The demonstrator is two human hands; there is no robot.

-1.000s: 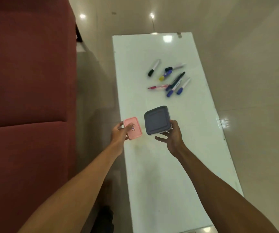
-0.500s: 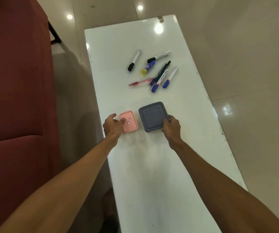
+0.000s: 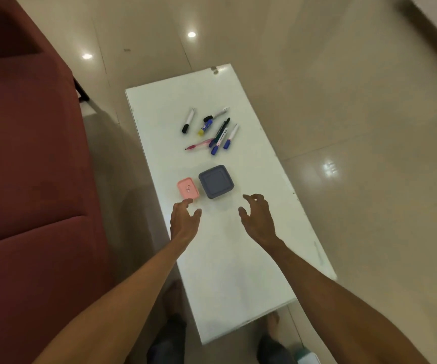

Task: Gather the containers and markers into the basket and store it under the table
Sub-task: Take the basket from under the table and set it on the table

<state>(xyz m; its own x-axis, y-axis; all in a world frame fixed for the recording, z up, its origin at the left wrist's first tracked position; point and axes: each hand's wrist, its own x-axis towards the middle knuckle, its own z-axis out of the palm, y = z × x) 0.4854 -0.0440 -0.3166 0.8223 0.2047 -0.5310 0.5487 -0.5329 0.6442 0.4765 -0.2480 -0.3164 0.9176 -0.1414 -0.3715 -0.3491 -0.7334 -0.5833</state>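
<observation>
A small pink container (image 3: 188,188) and a larger grey-blue square container (image 3: 215,181) stand side by side on the white table (image 3: 227,258). Beyond them lie several markers (image 3: 220,132), a black-capped one (image 3: 188,121) a little apart on the left and a pink pen (image 3: 199,144) nearest the containers. My left hand (image 3: 184,219) hovers open just in front of the pink container, apart from it. My right hand (image 3: 258,216) is open to the right of and in front of the grey container, holding nothing. No basket is in view.
A dark red sofa (image 3: 28,166) runs along the left, close to the table's long edge. Glossy beige floor tiles (image 3: 356,127) surround the table on the right and far side. My legs and feet (image 3: 170,334) show at the table's near end.
Both containers were set down on the table and released. My hands have drawn back toward me and opened. The view has pulled back, showing more floor.
</observation>
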